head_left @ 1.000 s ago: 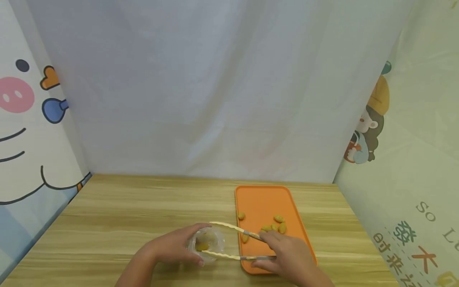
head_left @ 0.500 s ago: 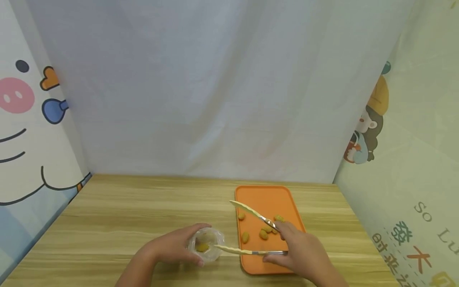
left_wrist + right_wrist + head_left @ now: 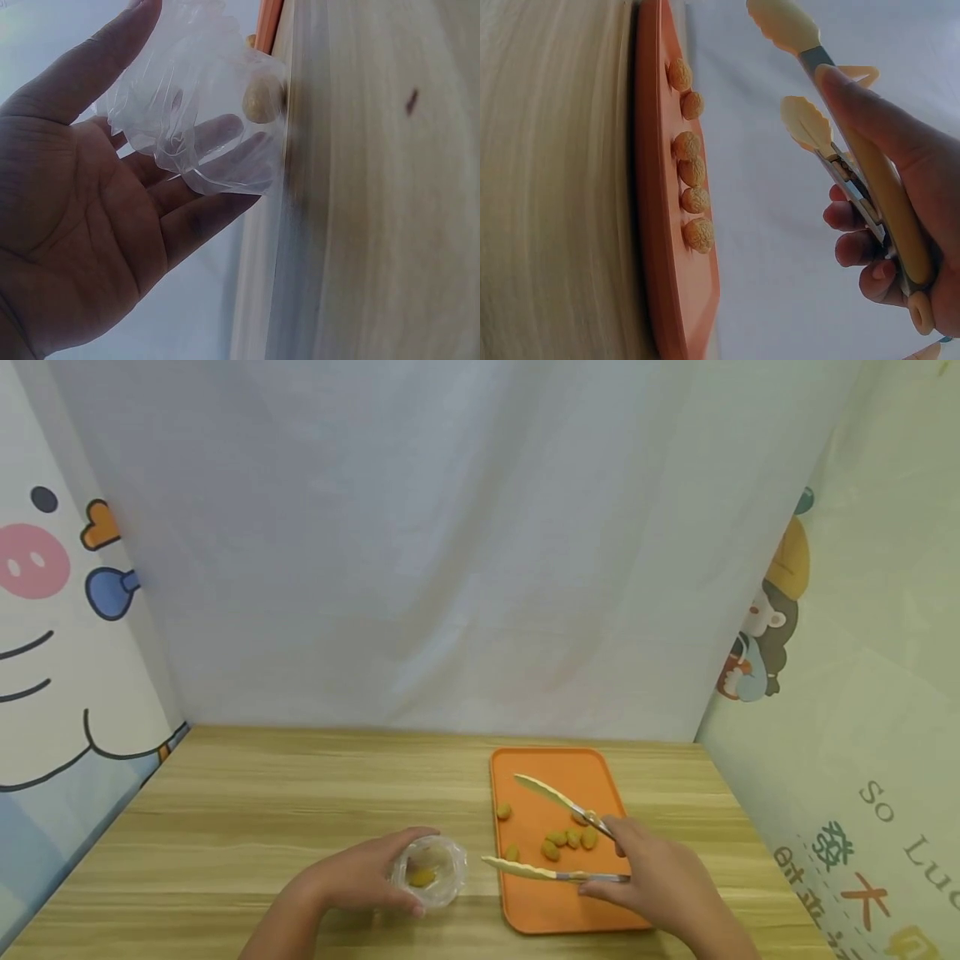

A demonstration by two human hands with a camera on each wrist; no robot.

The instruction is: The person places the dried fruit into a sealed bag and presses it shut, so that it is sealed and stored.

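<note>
My left hand (image 3: 360, 881) (image 3: 97, 195) holds a small clear plastic bag (image 3: 430, 870) (image 3: 199, 112) upright on the wooden table; a yellow nut (image 3: 422, 877) (image 3: 260, 100) lies inside it. My right hand (image 3: 660, 881) (image 3: 889, 187) grips yellow-tipped tongs (image 3: 547, 835) (image 3: 817, 90), which stand spread apart and hold nothing, over the orange tray (image 3: 562, 777) (image 3: 656, 187). Several yellow nuts (image 3: 567, 840) (image 3: 692, 171) lie on the tray between and just past the tong tips.
White cloth hangs behind the table (image 3: 300, 802), with cartoon-printed panels at the left and right sides. The tray sits right of the bag, near the table's front edge.
My right hand has swung the tongs rightward from over the bag to over the tray, with the tongs still spread. The left hand and bag have stayed put.
</note>
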